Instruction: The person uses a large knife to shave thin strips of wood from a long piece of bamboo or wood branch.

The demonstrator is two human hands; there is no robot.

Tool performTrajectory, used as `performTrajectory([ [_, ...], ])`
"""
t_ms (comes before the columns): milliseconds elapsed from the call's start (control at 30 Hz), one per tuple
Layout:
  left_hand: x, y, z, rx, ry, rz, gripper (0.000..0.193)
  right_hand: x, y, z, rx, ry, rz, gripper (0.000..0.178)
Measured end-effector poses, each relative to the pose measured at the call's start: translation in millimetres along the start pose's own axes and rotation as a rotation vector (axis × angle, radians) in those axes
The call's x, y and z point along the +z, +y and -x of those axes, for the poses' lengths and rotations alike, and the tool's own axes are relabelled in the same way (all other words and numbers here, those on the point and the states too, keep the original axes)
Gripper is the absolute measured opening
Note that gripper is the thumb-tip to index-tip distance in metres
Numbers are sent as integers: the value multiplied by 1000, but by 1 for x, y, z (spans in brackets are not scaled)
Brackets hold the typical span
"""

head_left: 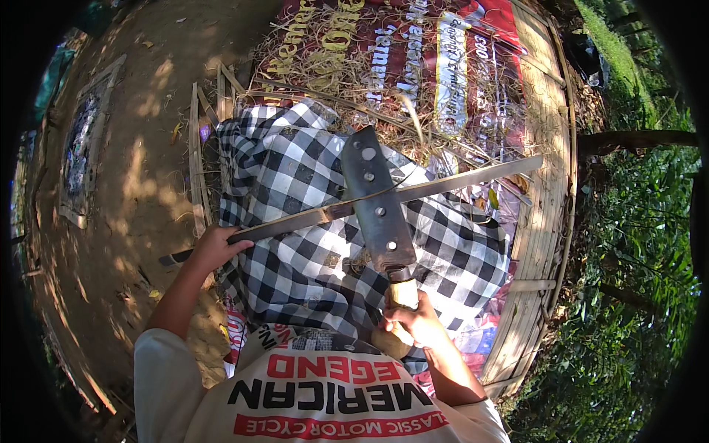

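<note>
My left hand [216, 248] is closed around the left part of a long, flat bamboo strip [473, 178], which slants up to the right across my lap. My right hand [418, 322] grips the pale wooden handle of a broad dark cleaver [382, 221] with several round holes in its blade. The blade points away from me and crosses over the middle of the strip; whether its edge is cutting in, I cannot tell. Under both lies a black-and-white checked cloth [295, 159] draped over my legs.
A dark red printed banner [402, 52] strewn with thin shavings [317, 52] covers the platform ahead. Bamboo slats [535, 244] form its right edge, with green plants [628, 295] beyond. More bamboo strips [198, 162] stand at the left, beside bare ground [140, 148] and a framed panel [85, 144].
</note>
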State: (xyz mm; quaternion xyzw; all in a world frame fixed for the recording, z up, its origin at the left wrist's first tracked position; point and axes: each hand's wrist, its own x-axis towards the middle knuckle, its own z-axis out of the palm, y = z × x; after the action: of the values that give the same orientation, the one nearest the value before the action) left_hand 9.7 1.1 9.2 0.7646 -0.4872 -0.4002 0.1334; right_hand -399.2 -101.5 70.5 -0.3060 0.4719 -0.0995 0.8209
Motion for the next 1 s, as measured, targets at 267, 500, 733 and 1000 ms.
performTrajectory([
  [267, 13, -2, -2, 24, 81, 57, 37, -15, -29, -12, -280, 181, -137, 25],
  [500, 16, 1, -8, 24, -2, 27, 26, 17, 15, -14, -19, -223, 37, 19],
  [733, 22, 1, -1, 35, 76, 192, 32, 5, -26, 6, -134, 40, -296, 27],
  [1000, 6, 9, -4, -29, -21, 173, 31, -9, -31, 5, -357, 215, -387, 13],
])
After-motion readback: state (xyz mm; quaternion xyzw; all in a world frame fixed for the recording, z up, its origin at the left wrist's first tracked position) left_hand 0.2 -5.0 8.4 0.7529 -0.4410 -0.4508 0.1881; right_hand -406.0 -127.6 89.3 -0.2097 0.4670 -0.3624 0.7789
